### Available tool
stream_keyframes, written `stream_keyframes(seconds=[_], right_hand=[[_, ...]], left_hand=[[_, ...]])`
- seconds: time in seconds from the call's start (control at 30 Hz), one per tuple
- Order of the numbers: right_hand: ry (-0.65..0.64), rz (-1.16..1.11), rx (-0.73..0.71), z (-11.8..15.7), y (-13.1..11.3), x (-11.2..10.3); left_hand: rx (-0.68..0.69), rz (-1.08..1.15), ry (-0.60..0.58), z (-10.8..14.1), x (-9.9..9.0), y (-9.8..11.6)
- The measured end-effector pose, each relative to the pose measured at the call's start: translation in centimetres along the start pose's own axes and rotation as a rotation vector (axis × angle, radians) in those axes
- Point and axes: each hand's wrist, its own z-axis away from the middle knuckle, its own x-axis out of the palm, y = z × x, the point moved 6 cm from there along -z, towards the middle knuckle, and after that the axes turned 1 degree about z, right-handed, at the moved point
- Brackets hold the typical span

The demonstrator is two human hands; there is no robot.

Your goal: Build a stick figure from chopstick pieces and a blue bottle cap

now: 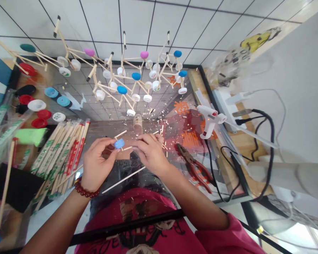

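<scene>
Between the fingertips of my left hand (99, 158) is a blue bottle cap (119, 143), with short wooden sticks attached to it. One stick points up and right from the cap. Another stick (127, 148) runs from its lower side toward my right hand (151, 151), whose thumb and fingers are pinched at its end. A small piece of brown card (123, 155) lies beneath the cap. Short cut sticks (166, 144) are beside my right fingers. A long white stick (123, 180) rests on the glass tabletop below both hands.
Stick-and-cap models (136, 76) line the far edge. Wrapped chopsticks (60, 155) and loose caps (39, 123) are at left. To the right are red-handled pliers (193, 165), a white glue gun (210, 120), cables and a power strip (224, 106). Wood scraps litter the middle.
</scene>
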Motion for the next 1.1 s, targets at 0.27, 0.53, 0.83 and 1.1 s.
stream_keyframes(seconds=[0.27, 0.53, 0.83, 1.1], right_hand=[[-0.002, 0.065, -0.019, 0.05, 0.05, 0.55], [-0.057, 0.028, 0.006, -0.16, -0.01, 0.73], [-0.076, -0.03, 0.035, -0.55, -0.07, 0.64], [-0.08, -0.051, 0.054, -0.65, -0.08, 0.62]], left_hand=[[0.069, -0.038, 0.008, 0.05, 0.06, 0.03], [0.087, -0.057, 0.004, 0.13, 0.14, 0.08], [0.103, -0.062, -0.003, 0.1, 0.21, 0.09], [0.115, -0.076, 0.006, -0.04, 0.2, 0.08]])
